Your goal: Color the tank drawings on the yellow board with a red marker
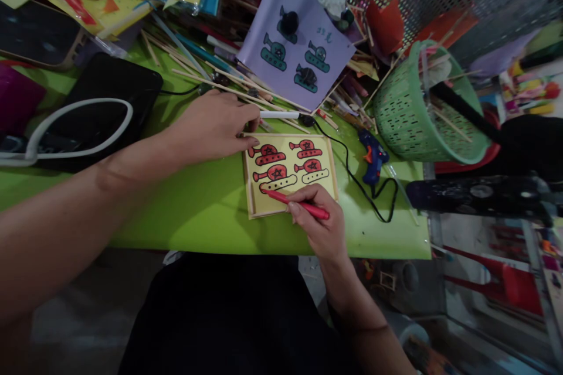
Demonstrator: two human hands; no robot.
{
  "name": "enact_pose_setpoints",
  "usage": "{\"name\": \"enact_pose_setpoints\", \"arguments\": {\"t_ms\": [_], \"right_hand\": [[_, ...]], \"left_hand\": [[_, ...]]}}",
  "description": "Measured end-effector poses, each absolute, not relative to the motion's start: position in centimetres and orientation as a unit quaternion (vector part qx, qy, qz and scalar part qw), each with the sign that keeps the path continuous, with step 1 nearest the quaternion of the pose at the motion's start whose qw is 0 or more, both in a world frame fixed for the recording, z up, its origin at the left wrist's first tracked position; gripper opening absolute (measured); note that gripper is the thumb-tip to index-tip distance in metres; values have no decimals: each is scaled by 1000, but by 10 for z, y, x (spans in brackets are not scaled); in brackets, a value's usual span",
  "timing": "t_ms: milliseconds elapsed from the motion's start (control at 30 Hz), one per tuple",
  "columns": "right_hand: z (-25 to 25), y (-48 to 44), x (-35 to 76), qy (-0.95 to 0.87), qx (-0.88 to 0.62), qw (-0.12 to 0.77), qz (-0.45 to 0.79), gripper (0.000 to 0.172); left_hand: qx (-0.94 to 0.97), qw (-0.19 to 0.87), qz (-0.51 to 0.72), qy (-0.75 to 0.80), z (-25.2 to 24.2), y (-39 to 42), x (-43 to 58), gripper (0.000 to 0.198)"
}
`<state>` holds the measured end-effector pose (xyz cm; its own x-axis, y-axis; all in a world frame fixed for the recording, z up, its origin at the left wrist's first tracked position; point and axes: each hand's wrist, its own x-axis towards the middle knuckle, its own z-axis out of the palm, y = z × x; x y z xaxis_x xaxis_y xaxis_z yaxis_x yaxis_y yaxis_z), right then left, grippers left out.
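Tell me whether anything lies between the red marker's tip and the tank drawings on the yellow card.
Nothing visible does. The right hand holds the red marker with its tip already on the yellow card, at the lower left tank. The left hand rests at the card's upper left edge, clear of the marker's tip.

right hand (pixel 319 220) gripping red marker (pixel 295 202), tank card (pixel 290 173)

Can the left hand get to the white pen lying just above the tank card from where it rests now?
Probably yes: the left hand rests at the tank card's top left corner, its fingers beside the white pen, with only loose sticks around.
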<state>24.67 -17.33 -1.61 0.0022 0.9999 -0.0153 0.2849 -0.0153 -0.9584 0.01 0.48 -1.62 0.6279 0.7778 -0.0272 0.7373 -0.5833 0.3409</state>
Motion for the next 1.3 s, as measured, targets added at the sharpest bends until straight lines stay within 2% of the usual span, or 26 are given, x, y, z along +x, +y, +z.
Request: {"name": "enact_pose_setpoints", "arguments": {"t_ms": [900,1300], "right_hand": [[-21,-175,248,-545,-590,445,396,7],[-23,-175,249,-539,-579,461,402,5]], "left_hand": [[889,179,66,415,-12,5,-2,27],[888,176,44,422,-8,2,-1,34]]}}
